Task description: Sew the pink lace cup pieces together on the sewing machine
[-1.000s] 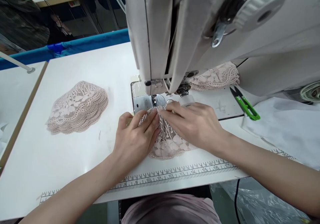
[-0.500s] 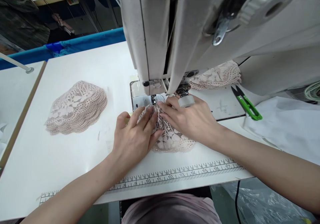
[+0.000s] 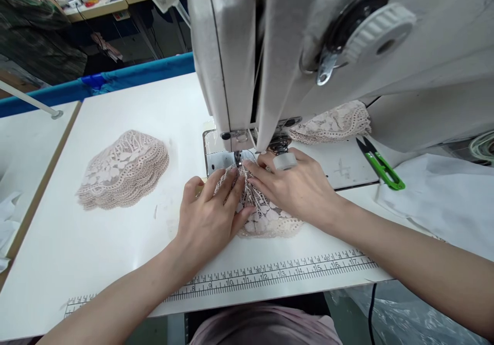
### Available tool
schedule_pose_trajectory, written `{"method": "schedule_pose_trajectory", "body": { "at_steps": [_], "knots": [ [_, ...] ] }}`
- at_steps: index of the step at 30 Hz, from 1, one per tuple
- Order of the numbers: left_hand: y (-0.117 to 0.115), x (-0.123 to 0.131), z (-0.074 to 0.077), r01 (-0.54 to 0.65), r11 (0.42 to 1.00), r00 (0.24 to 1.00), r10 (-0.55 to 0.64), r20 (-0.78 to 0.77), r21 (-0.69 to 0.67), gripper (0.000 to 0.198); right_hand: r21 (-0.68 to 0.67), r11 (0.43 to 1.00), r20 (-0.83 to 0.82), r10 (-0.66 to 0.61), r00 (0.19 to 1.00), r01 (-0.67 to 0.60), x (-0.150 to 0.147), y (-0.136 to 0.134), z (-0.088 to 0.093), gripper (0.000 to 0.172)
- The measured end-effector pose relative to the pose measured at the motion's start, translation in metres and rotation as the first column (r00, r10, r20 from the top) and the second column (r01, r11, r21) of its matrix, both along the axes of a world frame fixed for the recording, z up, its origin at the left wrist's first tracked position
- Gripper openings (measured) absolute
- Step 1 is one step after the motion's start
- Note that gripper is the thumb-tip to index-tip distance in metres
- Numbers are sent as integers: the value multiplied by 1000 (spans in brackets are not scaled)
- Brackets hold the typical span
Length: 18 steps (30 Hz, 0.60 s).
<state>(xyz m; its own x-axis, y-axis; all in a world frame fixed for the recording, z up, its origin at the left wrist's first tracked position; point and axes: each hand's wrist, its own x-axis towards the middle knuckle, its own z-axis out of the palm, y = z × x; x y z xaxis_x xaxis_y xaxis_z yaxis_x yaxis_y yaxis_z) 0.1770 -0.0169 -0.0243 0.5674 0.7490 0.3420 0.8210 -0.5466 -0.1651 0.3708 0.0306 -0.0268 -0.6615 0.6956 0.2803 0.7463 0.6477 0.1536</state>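
Both hands (image 3: 208, 216) (image 3: 303, 185) on lace (image 3: 266, 220) near presser foot (image 3: 238, 159)

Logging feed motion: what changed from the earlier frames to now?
The lace piece and right hand moved forward, toward the presser foot; the left hand spread its thumb outward. Both hands stay on the lace. Left-side lace stack and green snips stayed put.

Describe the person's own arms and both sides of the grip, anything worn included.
The left grip and right grip are plain five-fingered hands, with no gloves or rings in sight. The left forearm and right forearm are bare, showing no watch or bracelet; any sleeves can't be made out. Pinkish-grey clothing shows at the bottom.
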Motion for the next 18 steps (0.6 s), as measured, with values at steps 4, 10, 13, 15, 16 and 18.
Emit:
{"method": "schedule_pose_trajectory", "body": {
  "at_steps": [4,10,13,15,16,18],
  "knots": [
    [1,1,1,-5,1000,1000,5,11,-5,41,-7,1000,-1,-3,1000,3,0,0,0,32],
    [3,1,2,-18,1000,1000,18,20,-23,41,-24,999,-2,-25,1000,25,-1,1,1,34],
    [5,1,2,-24,999,999,25,30,-24,39,-10,999,0,-32,999,32,-1,1,2,34],
    [6,0,2,-24,999,999,25,34,-27,38,-10,999,16,-36,999,37,-2,2,1,36],
    [6,0,2,-24,999,999,25,34,-31,38,-12,999,23,-39,999,39,-2,3,1,36],
    [7,0,1,-25,999,999,26,33,-39,38,-19,999,30,-43,999,44,-2,4,0,37]
  ]
}}
